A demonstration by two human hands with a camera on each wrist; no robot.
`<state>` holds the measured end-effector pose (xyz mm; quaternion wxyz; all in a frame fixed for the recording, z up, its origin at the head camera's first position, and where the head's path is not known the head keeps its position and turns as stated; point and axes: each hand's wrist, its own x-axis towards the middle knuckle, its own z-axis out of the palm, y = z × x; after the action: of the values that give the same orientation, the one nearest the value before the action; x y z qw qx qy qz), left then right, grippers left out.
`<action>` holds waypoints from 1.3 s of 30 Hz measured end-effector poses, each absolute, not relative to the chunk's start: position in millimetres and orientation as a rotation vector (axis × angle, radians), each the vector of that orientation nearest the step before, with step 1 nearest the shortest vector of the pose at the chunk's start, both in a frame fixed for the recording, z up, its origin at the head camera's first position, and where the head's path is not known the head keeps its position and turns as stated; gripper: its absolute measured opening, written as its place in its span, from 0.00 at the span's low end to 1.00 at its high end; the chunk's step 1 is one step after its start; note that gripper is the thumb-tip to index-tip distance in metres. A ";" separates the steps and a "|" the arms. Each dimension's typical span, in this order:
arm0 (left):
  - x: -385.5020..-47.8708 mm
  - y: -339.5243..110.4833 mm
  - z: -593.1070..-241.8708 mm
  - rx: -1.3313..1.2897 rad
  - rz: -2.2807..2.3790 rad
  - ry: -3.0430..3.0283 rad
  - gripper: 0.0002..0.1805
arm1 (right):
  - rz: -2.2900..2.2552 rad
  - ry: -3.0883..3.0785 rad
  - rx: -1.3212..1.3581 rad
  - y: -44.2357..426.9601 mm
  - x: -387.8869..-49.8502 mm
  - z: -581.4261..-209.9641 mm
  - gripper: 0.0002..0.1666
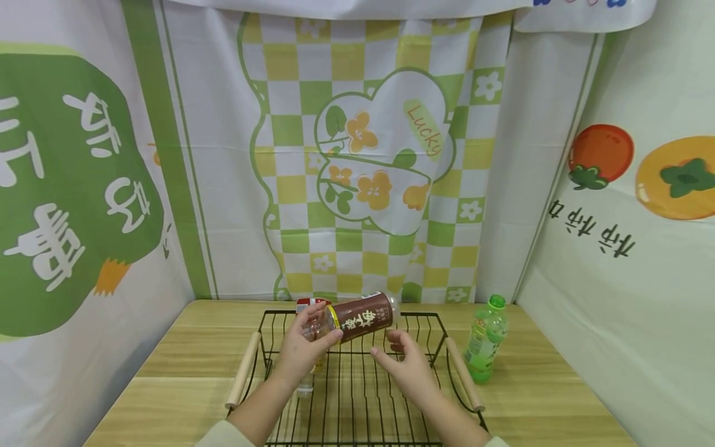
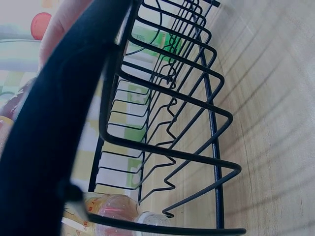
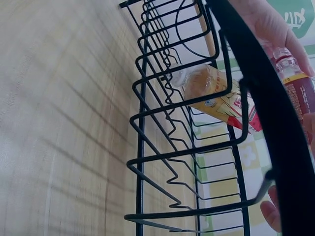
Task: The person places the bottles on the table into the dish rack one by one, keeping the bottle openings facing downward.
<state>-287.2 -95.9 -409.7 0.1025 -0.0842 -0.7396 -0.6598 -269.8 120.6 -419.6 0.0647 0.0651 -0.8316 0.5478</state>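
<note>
1. the left hand (image 1: 301, 346) pinches the brown-labelled bottle (image 1: 364, 316) near its narrow end, and the bottle lies tilted in the air above the black wire rack (image 1: 365, 391).
2. the right hand (image 1: 410, 367) is near the other end, apart from it, with a gap between thumb and fingers, and it holds nothing.
3. as i judge, the brown-labelled bottle could turn or slip, because only one hand supports it and the wide end is free.
4. the second bottle (image 3: 211, 91) is in the rack at the left side, neck end lower; a low swing of the held one could knock it.
5. the green bottle (image 1: 486, 341) stands on the table (image 1: 547, 379) outside; a wide right elbow might push it.
</note>
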 end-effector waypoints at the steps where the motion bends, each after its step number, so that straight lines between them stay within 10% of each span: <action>1: -287.0 -96.0 -409.5 -0.252 -1.951 -2.185 0.35 | 1.666 -2.506 0.211 119.8 -269.8 -420.3 0.36; 39: -283.3 -80.4 -420.0 -0.543 -1.915 -2.374 0.40 | 2.147 -2.118 0.253 87.2 -267.1 -412.7 0.54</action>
<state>-283.3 -80.4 -420.0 0.0217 -0.1752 -0.7661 -0.6180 -267.1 87.2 -412.7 0.0577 0.0834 -0.6987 0.7082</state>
